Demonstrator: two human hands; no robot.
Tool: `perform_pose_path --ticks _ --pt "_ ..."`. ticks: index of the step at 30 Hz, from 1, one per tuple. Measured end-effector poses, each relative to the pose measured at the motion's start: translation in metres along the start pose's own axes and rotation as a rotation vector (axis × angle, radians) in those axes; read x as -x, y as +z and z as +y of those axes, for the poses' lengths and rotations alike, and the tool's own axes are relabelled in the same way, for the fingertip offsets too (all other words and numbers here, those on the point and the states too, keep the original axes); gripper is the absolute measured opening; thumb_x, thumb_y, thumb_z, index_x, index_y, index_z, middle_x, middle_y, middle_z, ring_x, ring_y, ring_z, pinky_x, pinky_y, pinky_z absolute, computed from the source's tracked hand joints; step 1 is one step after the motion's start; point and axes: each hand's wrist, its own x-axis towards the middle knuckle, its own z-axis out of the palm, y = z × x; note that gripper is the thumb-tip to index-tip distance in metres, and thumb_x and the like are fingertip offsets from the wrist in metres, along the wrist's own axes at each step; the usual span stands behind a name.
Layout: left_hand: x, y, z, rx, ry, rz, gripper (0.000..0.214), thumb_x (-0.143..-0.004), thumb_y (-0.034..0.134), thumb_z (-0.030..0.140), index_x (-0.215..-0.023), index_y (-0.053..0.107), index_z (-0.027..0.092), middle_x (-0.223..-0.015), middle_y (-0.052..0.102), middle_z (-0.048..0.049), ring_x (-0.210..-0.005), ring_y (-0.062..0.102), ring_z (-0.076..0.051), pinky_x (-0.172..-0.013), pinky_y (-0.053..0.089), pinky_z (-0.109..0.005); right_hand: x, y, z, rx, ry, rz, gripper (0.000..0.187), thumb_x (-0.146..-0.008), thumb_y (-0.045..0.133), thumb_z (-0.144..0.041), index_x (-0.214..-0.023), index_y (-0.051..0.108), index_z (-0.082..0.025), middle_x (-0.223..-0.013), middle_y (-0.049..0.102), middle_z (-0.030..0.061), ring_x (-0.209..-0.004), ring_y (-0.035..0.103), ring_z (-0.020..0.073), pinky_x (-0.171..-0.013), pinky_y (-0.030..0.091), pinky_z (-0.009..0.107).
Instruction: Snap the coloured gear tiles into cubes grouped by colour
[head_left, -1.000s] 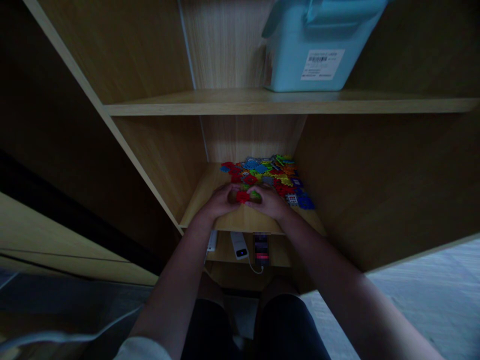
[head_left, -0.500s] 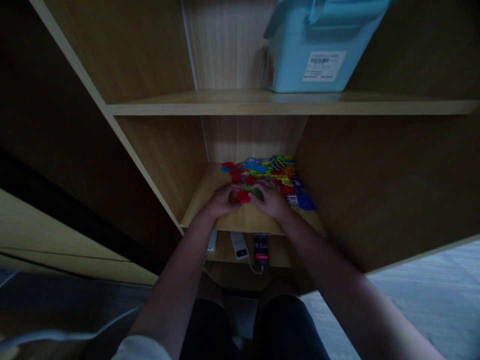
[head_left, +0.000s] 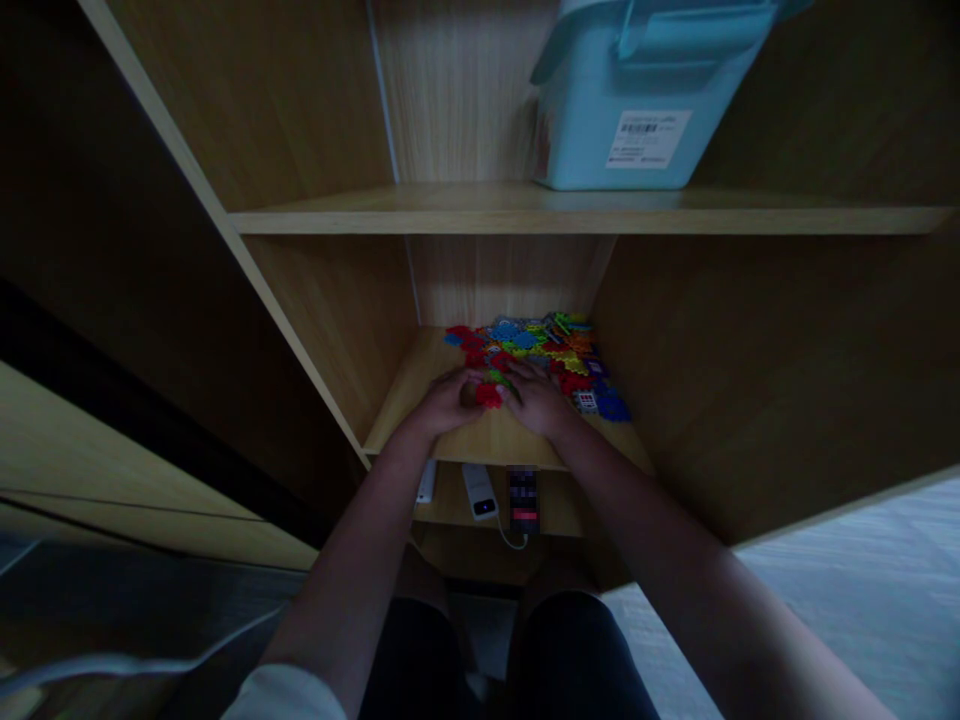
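Observation:
Between my two hands is a red toy building piece (head_left: 488,395) with a notched edge, joined to or touching a green piece (head_left: 498,378) just behind it. My left hand (head_left: 448,399) curls round the left side, its thumb and fingers closed on the red piece. From the right, my right hand (head_left: 537,398) grips the same pieces, thumb on the red one and fingers over the green one. Behind and to the right lies a loose pile of flat plastic building pieces (head_left: 574,361) in red, blue, yellow, green and orange.
The pieces lie on a wooden shelf (head_left: 405,395). Above it, a blue lidded bin (head_left: 622,95) stands on the upper shelf (head_left: 360,222). Below are a white power bank (head_left: 478,487), a phone (head_left: 523,498) and a cable (head_left: 511,545). A cabinet side panel (head_left: 780,360) closes the right.
My right hand's fingers have closed in slightly over the green piece. The view has shifted a little; both hands stay at the same spot.

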Motion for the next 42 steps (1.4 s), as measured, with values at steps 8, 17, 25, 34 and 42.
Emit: perform_pose_path --ticks 8,17,25,34,42 --pt "-0.001 0.001 -0.001 0.03 0.0 0.023 0.058 -0.075 0.093 0.037 -0.128 0.071 0.025 -0.131 0.077 -0.0106 -0.125 0.071 -0.037 -0.114 0.052 -0.055 0.0 -0.001 0.001 0.006 -0.033 0.057 0.056 -0.113 0.042 -0.05 -0.157 0.06 -0.019 -0.165 0.056 0.0139 -0.154 0.045 0.0378 -0.123 0.037 0.06" --pt "0.001 -0.002 0.007 0.142 0.035 0.218 0.059 -0.099 0.073 0.037 -0.154 0.055 0.025 -0.138 0.072 -0.0117 -0.124 0.069 -0.028 -0.114 0.052 -0.047 0.008 -0.013 -0.016 0.007 -0.414 0.176 0.048 -0.112 0.05 -0.032 -0.158 0.058 -0.022 -0.163 0.06 0.0114 -0.148 0.053 0.0336 -0.123 0.037 0.058" --pt "-0.001 0.002 -0.007 0.242 0.015 0.19 0.018 -0.101 0.061 0.024 -0.114 0.073 0.024 -0.111 0.079 -0.0059 -0.105 0.072 -0.023 -0.098 0.056 -0.039 0.009 -0.016 -0.012 -0.185 -0.382 0.331 0.017 -0.105 0.063 -0.03 -0.121 0.069 -0.026 -0.155 0.064 0.0108 -0.138 0.061 0.0329 -0.117 0.046 0.057" --pt "-0.001 0.005 -0.008 0.42 0.039 0.022 0.022 -0.101 0.069 0.041 -0.105 0.07 0.02 -0.099 0.078 -0.0047 -0.092 0.072 -0.018 -0.089 0.056 -0.033 0.004 -0.014 -0.007 -0.338 -0.418 0.255 0.021 -0.103 0.068 -0.033 -0.124 0.068 -0.028 -0.139 0.074 0.0101 -0.127 0.069 0.0293 -0.113 0.052 0.053" --pt "-0.001 0.005 -0.006 0.459 0.028 0.002 0.03 -0.1 0.072 0.048 -0.114 0.067 0.021 -0.109 0.077 -0.0072 -0.102 0.074 -0.021 -0.096 0.058 -0.038 0.002 -0.012 -0.005 -0.423 -0.33 0.206 0.019 -0.1 0.072 -0.035 -0.118 0.073 -0.029 -0.136 0.075 0.0084 -0.128 0.068 0.027 -0.114 0.051 0.049"
